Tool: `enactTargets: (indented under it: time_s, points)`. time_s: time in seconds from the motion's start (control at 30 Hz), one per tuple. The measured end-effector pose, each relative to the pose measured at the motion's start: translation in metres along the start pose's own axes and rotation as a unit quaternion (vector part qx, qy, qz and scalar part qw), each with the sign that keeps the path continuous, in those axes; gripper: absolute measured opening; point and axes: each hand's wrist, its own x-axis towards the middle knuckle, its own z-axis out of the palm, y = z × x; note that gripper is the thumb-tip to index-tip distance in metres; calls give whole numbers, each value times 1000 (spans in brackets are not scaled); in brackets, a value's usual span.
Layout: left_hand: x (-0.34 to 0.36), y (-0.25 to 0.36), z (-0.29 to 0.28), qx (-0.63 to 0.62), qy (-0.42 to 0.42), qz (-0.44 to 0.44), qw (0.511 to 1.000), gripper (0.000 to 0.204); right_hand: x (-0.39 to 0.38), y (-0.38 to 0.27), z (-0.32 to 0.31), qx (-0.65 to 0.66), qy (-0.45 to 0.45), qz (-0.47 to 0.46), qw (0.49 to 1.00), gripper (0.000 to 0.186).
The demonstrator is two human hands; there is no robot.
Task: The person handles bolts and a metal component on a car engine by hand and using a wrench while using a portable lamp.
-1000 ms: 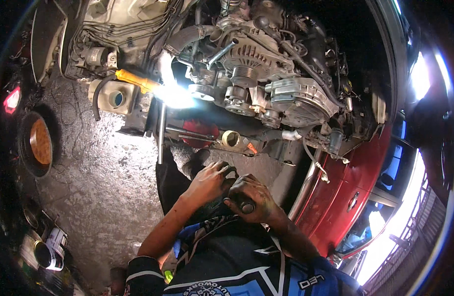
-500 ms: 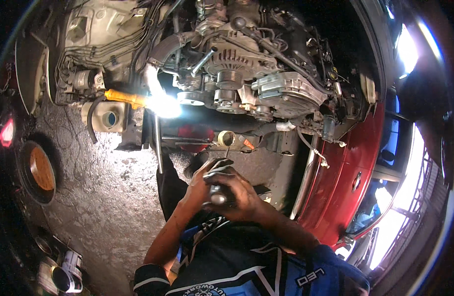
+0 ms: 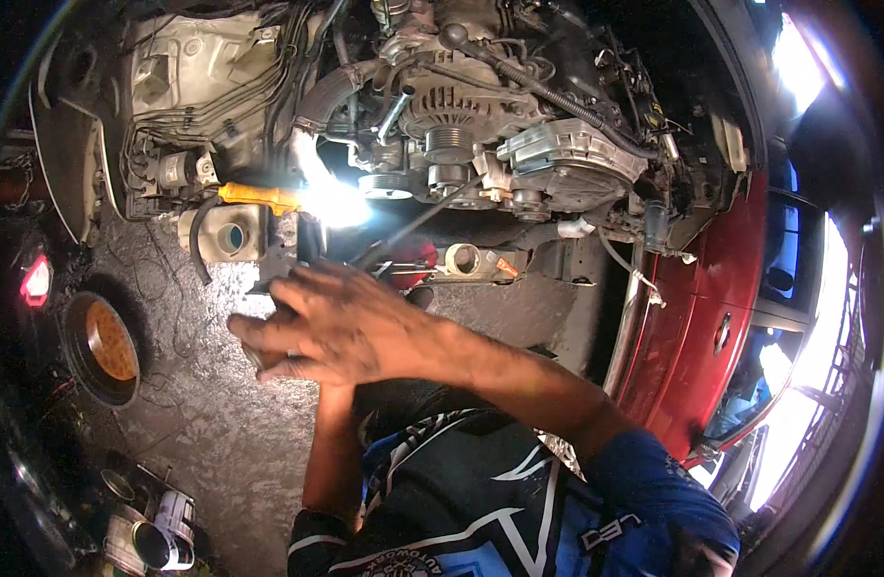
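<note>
My right hand reaches across to the left, its bent fingers curled over the near end of a long thin metal bar. The bar slants up and right, its far tip by the pulleys at the front of an engine. My left forearm rises from below, but its hand is hidden behind my right hand, so its grip does not show. The bar's near end is mostly covered too.
A lit yellow work lamp shines left of the pulleys. Below it sits a pale reservoir. A round pan with orange-brown contents and some tins stand on the floor at left. A red car is at right.
My hands have moved left from in front of my body, the right now crossing over the left. The bar now extends up to the engine front. The whole view has shifted slightly.
</note>
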Motion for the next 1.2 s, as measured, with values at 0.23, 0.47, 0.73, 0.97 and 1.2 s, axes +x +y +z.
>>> enactTargets:
  time_s: [0.23,0.47,0.73,0.97,1.2]
  points:
    - [-38,112,24,-130,-32,190,973,68,11,18,-1,62,-68,65,994,58]
    - [-103,103,-3,262,60,95,959,56,-44,-11,52,80,-125,29,989,57]
    - [-171,49,12,243,92,97,961,42,-143,-27,37,28,34,44,998,53]
    - [-198,52,18,280,59,125,950,47,-199,-4,52,538,340,479,605,57]
    - [-179,79,13,415,-53,54,907,39,-158,-7,115,772,357,254,461,39]
